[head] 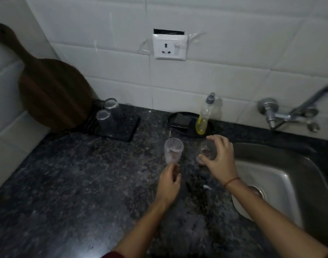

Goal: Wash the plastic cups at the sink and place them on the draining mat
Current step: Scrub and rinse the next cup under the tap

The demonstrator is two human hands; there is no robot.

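Fingers of my left hand are curled round the foot of a clear plastic cup. It stands upright with a cloudy film inside, towards the right side of the countertop. I cannot tell from here whether its base touches the stone. My right hand arches over a second cup, fingertips and thumb closed narrowly round its rim, just beside the left edge of the sink. The two cups are near each other and apart. At the countertop's back edge lies the draining mat, with two upturned cups on its left part, beside a wooden board that leans in the back left corner. Between the mat and the tap, a dark tray holds a sponge and a bottle of yellow soap.
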